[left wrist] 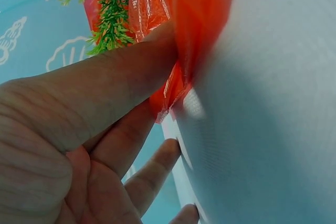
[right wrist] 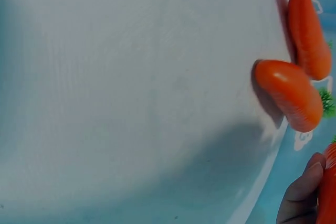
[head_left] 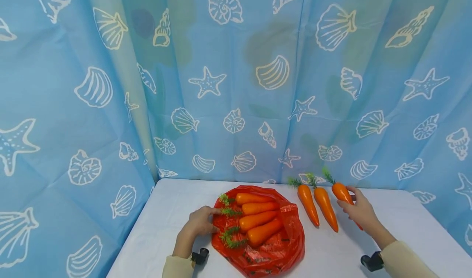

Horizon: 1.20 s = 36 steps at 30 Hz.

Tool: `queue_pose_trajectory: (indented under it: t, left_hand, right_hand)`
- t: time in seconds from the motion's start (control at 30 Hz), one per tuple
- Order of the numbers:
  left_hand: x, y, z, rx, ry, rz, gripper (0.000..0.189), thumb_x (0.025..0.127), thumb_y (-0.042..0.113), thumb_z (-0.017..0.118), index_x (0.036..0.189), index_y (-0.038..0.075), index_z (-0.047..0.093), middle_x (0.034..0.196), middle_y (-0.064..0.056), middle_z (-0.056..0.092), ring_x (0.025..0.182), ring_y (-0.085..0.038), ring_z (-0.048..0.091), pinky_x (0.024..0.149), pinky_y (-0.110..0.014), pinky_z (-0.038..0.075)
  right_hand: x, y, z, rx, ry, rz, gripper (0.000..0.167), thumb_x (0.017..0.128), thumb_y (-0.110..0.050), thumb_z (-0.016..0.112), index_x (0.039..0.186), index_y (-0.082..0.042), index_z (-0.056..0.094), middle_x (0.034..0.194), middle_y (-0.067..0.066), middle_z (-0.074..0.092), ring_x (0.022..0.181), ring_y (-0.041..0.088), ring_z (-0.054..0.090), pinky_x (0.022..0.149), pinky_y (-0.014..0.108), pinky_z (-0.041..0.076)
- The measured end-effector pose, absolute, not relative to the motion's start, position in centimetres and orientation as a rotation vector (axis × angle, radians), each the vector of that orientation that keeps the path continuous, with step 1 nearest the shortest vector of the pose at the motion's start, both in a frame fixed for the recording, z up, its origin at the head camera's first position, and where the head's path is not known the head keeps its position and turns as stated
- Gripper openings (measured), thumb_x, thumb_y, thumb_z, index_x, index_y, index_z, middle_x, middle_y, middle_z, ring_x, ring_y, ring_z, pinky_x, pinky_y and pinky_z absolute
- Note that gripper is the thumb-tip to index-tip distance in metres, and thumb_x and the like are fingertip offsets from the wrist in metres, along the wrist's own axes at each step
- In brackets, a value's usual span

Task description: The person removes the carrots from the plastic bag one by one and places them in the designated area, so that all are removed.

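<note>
A red plastic bag lies spread on the white table, with several orange carrots side by side on it, their green tops to the left. My left hand is at the bag's left edge; in the left wrist view, thumb and forefinger pinch the red plastic. At the right, my right hand grips a carrot by its upper body, its green top pointing up and left. Only part of that carrot shows in the right wrist view.
Two more carrots lie between the bag and my right hand, tops toward the back. The white table meets a blue curtain with shell and starfish prints along its back edge.
</note>
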<state>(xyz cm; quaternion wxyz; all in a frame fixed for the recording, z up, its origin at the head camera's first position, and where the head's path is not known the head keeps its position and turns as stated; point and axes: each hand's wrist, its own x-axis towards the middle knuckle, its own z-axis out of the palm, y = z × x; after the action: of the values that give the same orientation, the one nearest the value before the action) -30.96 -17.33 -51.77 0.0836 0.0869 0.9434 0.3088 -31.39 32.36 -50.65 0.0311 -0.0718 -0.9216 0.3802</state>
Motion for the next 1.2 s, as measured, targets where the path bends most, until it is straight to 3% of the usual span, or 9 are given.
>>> queue_pose_trajectory:
  t: [0.83, 1.07, 1.2]
  left_hand:
    - [-30.9, -17.3, -51.7, 0.305, 2.844, 0.891, 0.048, 0.074, 0.01, 0.085, 0.119, 0.012, 0.072, 0.123, -0.015, 0.065, 0.122, -0.038, 0.055, 0.104, -0.067, 0.038]
    - [-30.9, -17.4, -51.7, 0.294, 2.842, 0.901, 0.047, 0.074, 0.011, 0.085, 0.119, 0.013, 0.072, 0.123, -0.014, 0.065, 0.122, -0.037, 0.055, 0.105, -0.067, 0.037]
    - [-30.9, -17.4, -51.7, 0.285, 2.838, 0.903, 0.047, 0.074, 0.011, 0.085, 0.119, 0.013, 0.072, 0.124, -0.014, 0.065, 0.121, -0.037, 0.055, 0.104, -0.067, 0.037]
  right_hand:
    - [-32.9, 32.6, -51.6, -0.326, -2.932, 1.153, 0.08, 0.096, -0.029, 0.058, 0.149, 0.01, 0.013, 0.132, 0.04, 0.04, 0.093, 0.036, 0.061, 0.072, 0.038, 0.061]
    - [-33.1, 32.5, -52.1, -0.296, -2.946, 1.156, 0.078, 0.093, -0.024, 0.058, 0.148, 0.011, 0.015, 0.133, 0.04, 0.038, 0.101, 0.041, 0.057, 0.076, 0.041, 0.061]
    - [-33.2, 32.6, -52.3, -0.318, -2.961, 1.115, 0.077, 0.093, -0.024, 0.057, 0.147, 0.012, 0.016, 0.13, 0.039, 0.041, 0.097, 0.039, 0.059, 0.079, 0.043, 0.061]
